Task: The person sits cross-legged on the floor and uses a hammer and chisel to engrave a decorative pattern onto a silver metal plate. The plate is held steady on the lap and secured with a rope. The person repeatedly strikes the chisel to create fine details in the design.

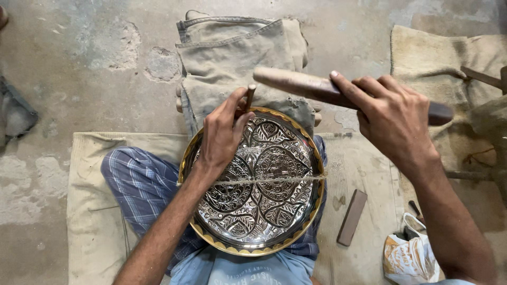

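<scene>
A round engraved metal plate (274, 211) with a gold rim rests on my lap, its far edge on a folded grey cloth (237, 58). A taut string (280, 180) runs across the plate's middle. My left hand (222, 134) lies on the plate's upper left and pinches a thin chisel (250, 95) upright at the rim. My right hand (393, 119) grips a wooden mallet stick (296, 84), held nearly level just above and to the right of the chisel's top.
I sit on a beige mat (92, 211) laid on a cracked concrete floor (95, 63). A flat brown bar (352, 217) lies on the mat to the right. A crumpled bag (409, 258) sits lower right. A burlap sack (438, 58) covers the upper right.
</scene>
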